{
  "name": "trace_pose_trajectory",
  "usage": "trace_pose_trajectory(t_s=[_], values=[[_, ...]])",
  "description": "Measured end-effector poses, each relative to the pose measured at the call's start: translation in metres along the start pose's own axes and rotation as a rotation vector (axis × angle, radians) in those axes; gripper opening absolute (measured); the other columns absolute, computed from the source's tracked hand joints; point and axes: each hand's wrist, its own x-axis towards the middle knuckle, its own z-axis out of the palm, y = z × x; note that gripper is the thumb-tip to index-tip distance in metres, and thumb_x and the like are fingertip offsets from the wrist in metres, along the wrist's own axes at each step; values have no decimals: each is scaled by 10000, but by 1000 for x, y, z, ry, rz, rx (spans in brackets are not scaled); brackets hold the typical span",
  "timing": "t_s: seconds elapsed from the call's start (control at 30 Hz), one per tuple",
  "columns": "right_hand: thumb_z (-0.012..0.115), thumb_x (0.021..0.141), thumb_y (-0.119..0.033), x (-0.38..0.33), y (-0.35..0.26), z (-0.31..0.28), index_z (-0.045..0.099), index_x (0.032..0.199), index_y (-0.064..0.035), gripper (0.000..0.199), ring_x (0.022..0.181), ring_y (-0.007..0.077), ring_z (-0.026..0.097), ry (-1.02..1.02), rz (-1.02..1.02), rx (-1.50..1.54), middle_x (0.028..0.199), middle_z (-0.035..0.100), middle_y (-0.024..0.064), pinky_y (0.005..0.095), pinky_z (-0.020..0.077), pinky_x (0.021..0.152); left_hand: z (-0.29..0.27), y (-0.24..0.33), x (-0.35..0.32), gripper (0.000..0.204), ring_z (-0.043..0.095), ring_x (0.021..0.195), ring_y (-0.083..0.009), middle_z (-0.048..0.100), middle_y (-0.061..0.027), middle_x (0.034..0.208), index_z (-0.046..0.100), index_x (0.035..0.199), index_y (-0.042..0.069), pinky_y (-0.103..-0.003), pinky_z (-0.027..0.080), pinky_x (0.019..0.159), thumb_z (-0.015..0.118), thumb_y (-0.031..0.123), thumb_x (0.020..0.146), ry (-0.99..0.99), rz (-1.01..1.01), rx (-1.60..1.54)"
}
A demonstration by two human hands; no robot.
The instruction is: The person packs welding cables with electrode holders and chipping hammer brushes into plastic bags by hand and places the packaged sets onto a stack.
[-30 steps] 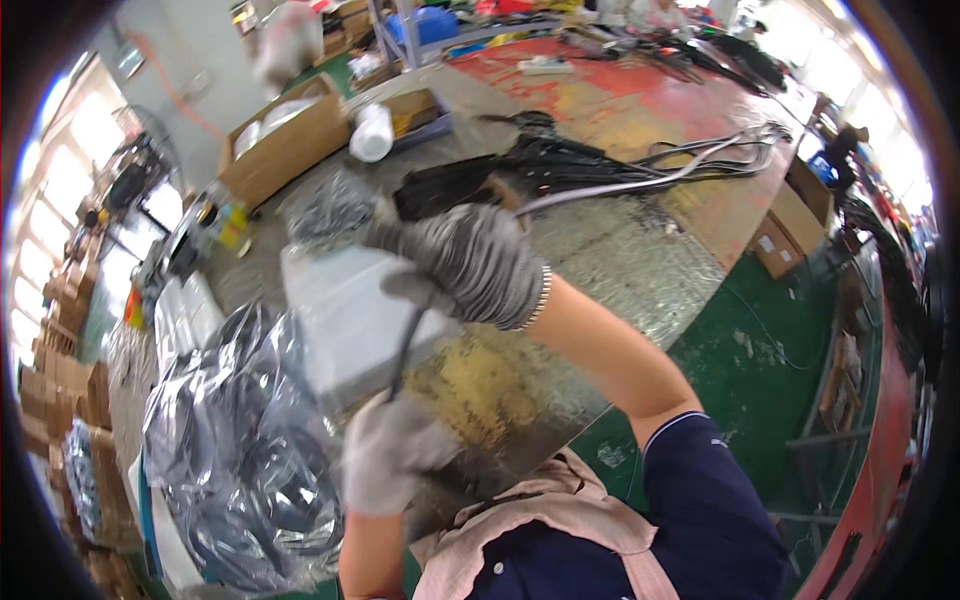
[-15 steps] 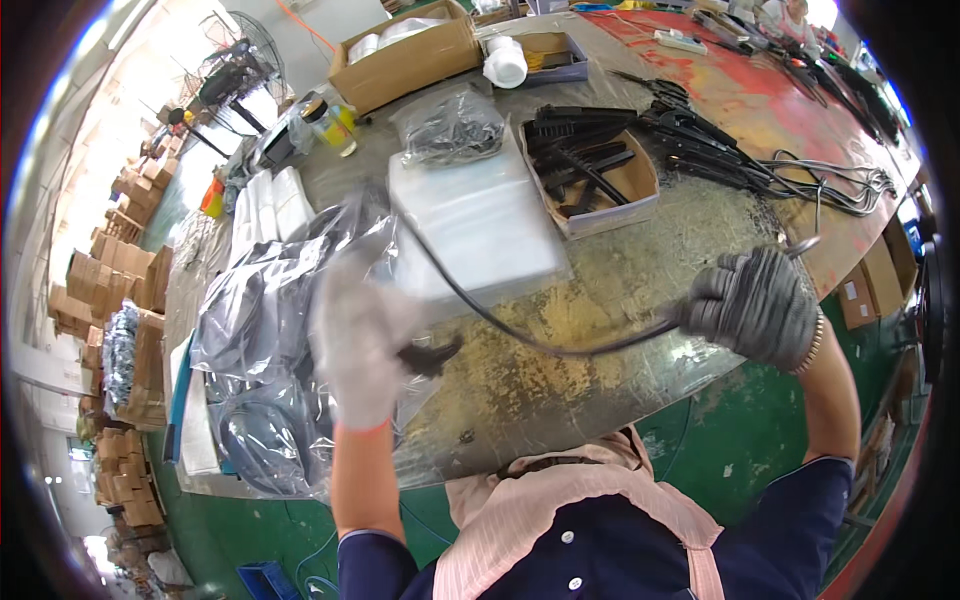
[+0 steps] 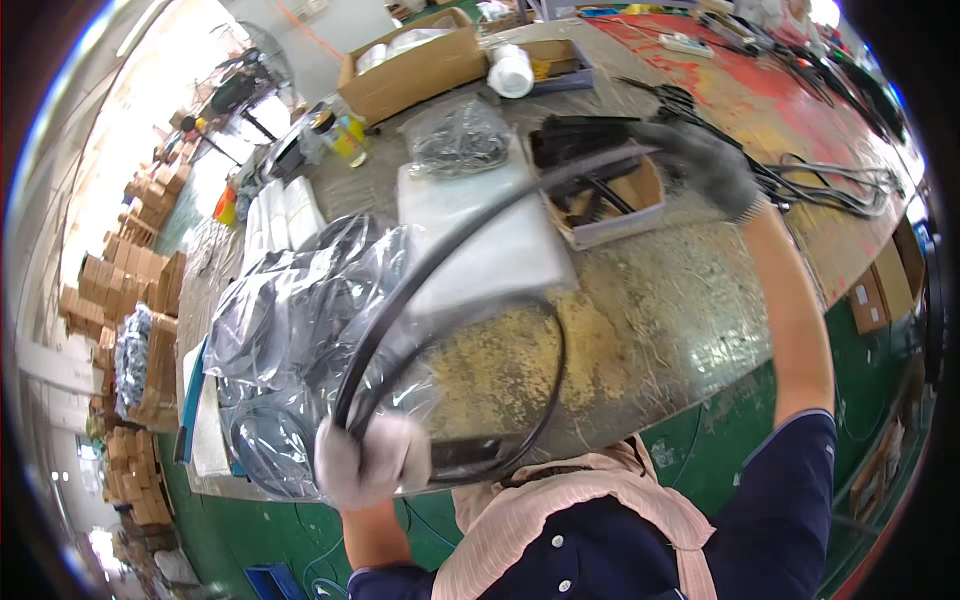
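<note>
A black cable [image 3: 563,365] curves in loose loops between my two gloved hands. My left hand [image 3: 370,465], in a pale glove, is closed round the cable near the table's front edge. Raised at the right, my right hand [image 3: 715,172], in a dark grey glove, grips the other stretch of cable and is smeared by motion. Clear plastic bags [image 3: 250,330] with coiled black cables inside lie beside my left hand. Under the arching cable is a stack of clear flat bags [image 3: 500,265]. A dark flat piece shows beside my left hand; its kind is unclear.
An open box [image 3: 610,232] of black parts sits below my right hand, with bundled grey cables [image 3: 840,190] to its right. Farther back stand a cardboard box [image 3: 415,75], a white roll [image 3: 511,72] and a bottle [image 3: 343,140]. Rolled white bags [image 3: 285,220] lie at left.
My right hand has swung up and away from me, pulling the cable into an arch. My left hand has come down toward the front edge, and the cable now forms loops there.
</note>
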Motion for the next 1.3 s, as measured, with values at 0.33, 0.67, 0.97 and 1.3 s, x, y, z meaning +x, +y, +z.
trace_pose_trajectory(t_s=[0.33,0.67,0.97,1.3], values=[[605,880,-175,-163,150,35,652,1128,-80,269,987,180,613,313,473,903,920,631,67,295,507,850,-17,22,-9,479,245,319,-71,297,60,415,547,785,59,-246,194,312,391,443,1024,439,117,150],[571,818,-234,-41,-185,-75,539,688,-199,139,566,193,579,-230,-663,-123,574,505,-8,353,451,488,11,-16,110,475,343,430,-50,373,56,504,574,861,15,-244,401,523,550,478,960,570,-105,612],[564,858,-280,72,-196,-20,605,951,-74,229,735,263,638,-67,-634,-171,763,620,79,359,511,598,22,-36,102,452,484,451,-135,531,-46,567,590,897,26,-304,452,527,461,446,1002,417,-408,134],[562,910,-315,32,-144,13,638,1033,-51,301,951,299,633,-133,275,-394,936,657,141,420,512,835,32,-59,73,311,549,512,-219,562,-83,588,622,684,56,-352,448,527,809,297,744,331,-89,1341]])
